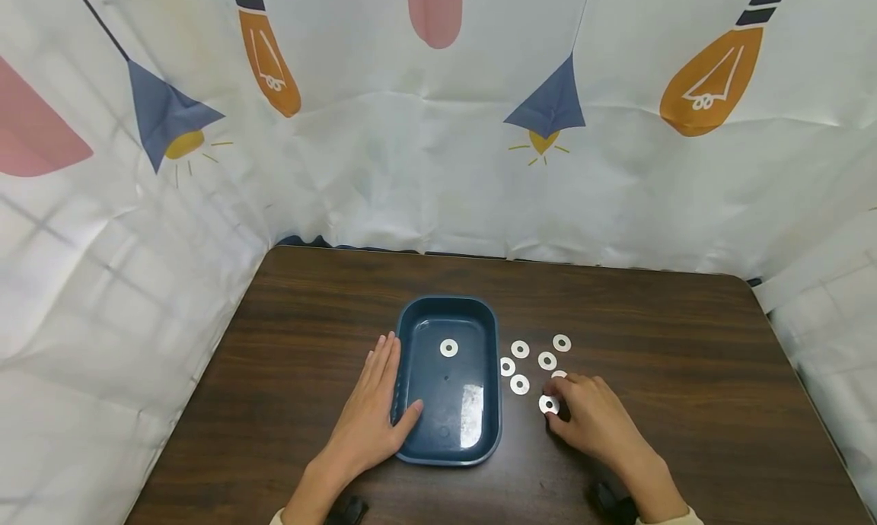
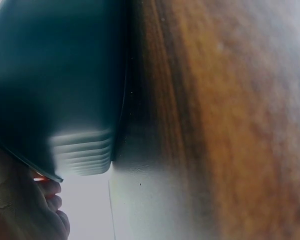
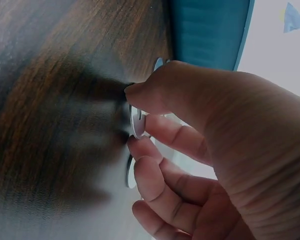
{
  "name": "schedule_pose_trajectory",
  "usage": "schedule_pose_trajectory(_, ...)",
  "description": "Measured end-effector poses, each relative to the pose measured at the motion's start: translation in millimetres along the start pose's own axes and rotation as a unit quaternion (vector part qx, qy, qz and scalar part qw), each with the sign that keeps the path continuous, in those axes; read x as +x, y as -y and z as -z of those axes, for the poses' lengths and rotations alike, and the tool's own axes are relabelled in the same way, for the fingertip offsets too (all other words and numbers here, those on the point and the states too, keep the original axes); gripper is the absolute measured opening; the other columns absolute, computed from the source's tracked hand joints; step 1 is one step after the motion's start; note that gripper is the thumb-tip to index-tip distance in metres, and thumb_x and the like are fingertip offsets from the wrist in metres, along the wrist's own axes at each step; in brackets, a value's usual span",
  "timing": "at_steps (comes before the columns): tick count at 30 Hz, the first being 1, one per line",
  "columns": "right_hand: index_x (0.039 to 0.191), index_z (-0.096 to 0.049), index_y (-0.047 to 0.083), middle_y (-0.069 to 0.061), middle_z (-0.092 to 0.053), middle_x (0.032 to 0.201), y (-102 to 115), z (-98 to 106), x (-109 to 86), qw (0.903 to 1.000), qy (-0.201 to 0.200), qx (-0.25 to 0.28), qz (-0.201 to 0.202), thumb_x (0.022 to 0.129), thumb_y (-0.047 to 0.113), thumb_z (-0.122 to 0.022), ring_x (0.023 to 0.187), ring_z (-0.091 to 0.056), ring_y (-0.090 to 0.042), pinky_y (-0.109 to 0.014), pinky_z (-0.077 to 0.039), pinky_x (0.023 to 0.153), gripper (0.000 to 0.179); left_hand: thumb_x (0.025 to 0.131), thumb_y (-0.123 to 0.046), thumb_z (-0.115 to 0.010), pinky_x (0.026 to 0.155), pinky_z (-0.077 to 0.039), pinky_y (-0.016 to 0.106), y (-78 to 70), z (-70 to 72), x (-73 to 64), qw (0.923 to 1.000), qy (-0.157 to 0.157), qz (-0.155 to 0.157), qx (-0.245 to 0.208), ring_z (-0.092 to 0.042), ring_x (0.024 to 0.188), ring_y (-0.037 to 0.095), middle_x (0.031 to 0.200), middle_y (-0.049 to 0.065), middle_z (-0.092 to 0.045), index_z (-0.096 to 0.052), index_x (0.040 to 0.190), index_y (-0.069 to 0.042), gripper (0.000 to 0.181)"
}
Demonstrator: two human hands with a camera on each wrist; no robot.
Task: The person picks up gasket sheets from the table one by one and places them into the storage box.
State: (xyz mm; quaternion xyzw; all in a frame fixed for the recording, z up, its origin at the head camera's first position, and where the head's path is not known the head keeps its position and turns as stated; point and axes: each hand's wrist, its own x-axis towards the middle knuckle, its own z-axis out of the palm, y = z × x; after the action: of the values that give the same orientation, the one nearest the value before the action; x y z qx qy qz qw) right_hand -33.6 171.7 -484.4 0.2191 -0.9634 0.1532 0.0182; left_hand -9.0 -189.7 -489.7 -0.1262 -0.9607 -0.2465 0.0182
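Observation:
A dark blue rectangular tray (image 1: 447,458) stands on the table, with one flat white washer (image 1: 448,348) lying inside. My left hand (image 1: 370,403) rests along the tray's left side, fingers straight and thumb over the rim; in the left wrist view the tray's wall (image 2: 65,65) hides much of it. Right of the tray, my right hand (image 1: 599,418) pinches a washer (image 1: 548,404) by its edges between thumb and forefinger, low over the table. In the right wrist view this washer (image 3: 137,122) looks close to the wood. Another washer (image 1: 559,373) is partly hidden by the fingers.
Several loose washers (image 1: 520,349) lie between the tray and my right hand. The brown wooden table (image 1: 329,297) has a white curtain (image 1: 384,167) with printed lamps behind it and at its sides. Dark wrist devices (image 1: 613,502) sit under both wrists.

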Motion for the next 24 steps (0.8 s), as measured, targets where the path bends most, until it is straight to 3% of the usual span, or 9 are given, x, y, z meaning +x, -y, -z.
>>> schedule_pose_trajectory(12, 0.089, -0.079, 0.022, 0.013, -0.072, 0.078, -2.2, 0.3, 4.0, 0.9996, -0.008, 0.024, 0.013, 0.075, 0.024, -0.095, 0.072, -0.065, -0.001, -0.031, -0.053, 0.073, 0.021, 0.095, -0.039, -0.073, 0.135, -0.020, 0.056, -0.7, 1.6, 0.6, 1.0000, 0.002, 0.001, -0.002, -0.015, 0.167, 0.037, 0.180, 0.013, -0.012, -0.008, 0.171, -0.010, 0.104)
schedule_pose_trajectory(19, 0.086, -0.077, 0.023, 0.015, -0.069, 0.074, -1.7, 1.7, 8.2, 0.9983, 0.035, 0.039, -0.026, 0.078, 0.026, -0.094, 0.068, -0.058, 0.003, -0.032, -0.053, 0.074, 0.019, 0.095, -0.040, -0.073, 0.132, -0.025, 0.062, -0.4, 1.3, 1.6, 0.9999, 0.008, 0.008, 0.003, -0.016, 0.167, 0.038, 0.180, 0.012, -0.011, -0.007, 0.172, -0.012, 0.105)
schedule_pose_trajectory(24, 0.088, -0.073, 0.023, 0.015, -0.064, 0.076, -0.5, 1.1, 6.9, 0.9987, 0.044, 0.013, -0.022, 0.079, 0.029, -0.093, 0.072, -0.058, -0.001, -0.038, -0.052, 0.080, 0.023, 0.095, -0.040, -0.073, 0.132, -0.024, 0.061, -0.5, 0.5, 1.8, 0.9999, 0.007, 0.007, 0.002, -0.016, 0.167, 0.038, 0.180, 0.012, -0.011, -0.007, 0.172, -0.012, 0.105)
